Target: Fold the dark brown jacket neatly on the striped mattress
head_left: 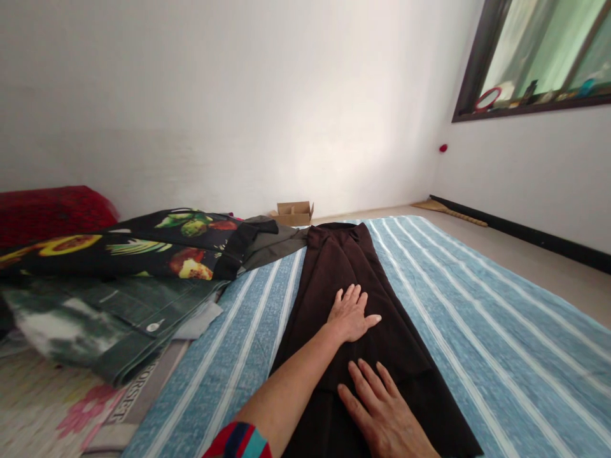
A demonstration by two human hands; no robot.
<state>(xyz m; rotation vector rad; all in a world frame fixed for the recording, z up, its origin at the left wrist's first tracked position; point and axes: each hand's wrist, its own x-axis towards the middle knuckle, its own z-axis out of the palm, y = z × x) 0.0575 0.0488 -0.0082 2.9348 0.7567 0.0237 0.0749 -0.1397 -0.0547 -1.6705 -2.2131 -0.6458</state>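
A dark brown garment (344,267) lies stretched lengthwise on a blue-and-white striped bedsheet (477,331). My left hand (352,314) rests flat on the middle of the garment, fingers stretched out and slightly spread. My right hand (382,410) lies flat on the same cloth nearer to me, fingers extended. Neither hand holds anything. A striped red and blue sleeve (238,442) shows at my left arm.
A heap of clothes (119,280) lies at the left: a black fruit-print cloth, green jeans, a grey piece. A red cushion (48,213) sits behind it. A small cardboard box (293,213) stands by the wall. A window (544,51) is at upper right.
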